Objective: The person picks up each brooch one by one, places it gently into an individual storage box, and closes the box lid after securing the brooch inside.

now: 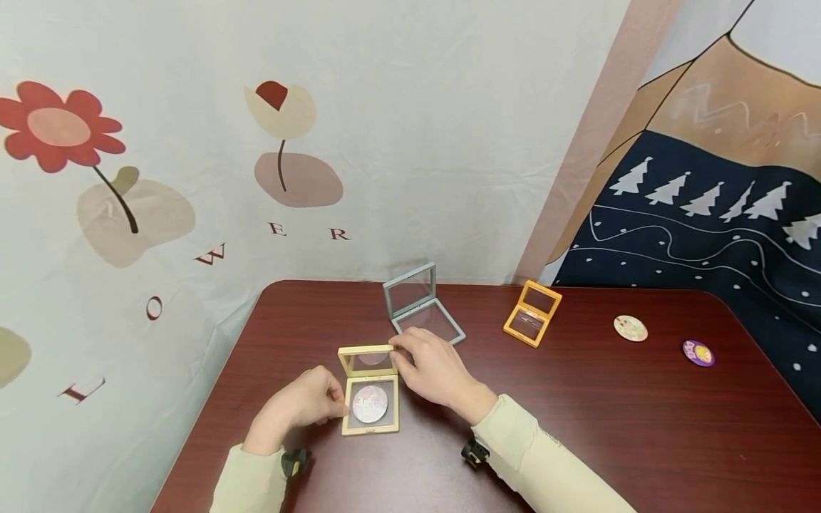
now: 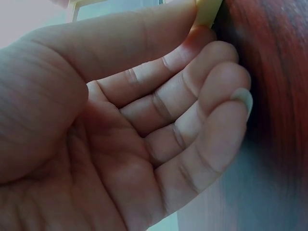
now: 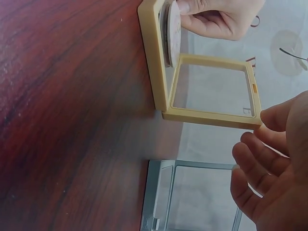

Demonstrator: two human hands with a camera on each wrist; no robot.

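In the head view a yellow hinged display case (image 1: 370, 430) with clear film panels rests on the table, its lid (image 1: 364, 350) raised upright at the back. A round, pale pink-and-white badge (image 1: 370, 404) lies on the film of the base. My left hand (image 1: 301, 402) pinches the base's left edge between thumb and forefinger, its other fingers curled near the tabletop. At the lid's top right corner, my right hand (image 1: 435, 367) pinches the frame with thumb and forefinger. The right wrist view shows this corner grip on the lid (image 3: 211, 119), with the other fingers loosely bent.
Behind my right hand stands a grey-blue display case (image 1: 410, 310), opened. Farther right are a small orange case (image 1: 532, 311), also opened, a cream round badge (image 1: 631, 328) and a purple badge with yellow (image 1: 698, 353). A printed curtain (image 1: 436, 142) hangs behind the dark red table (image 1: 577, 427).
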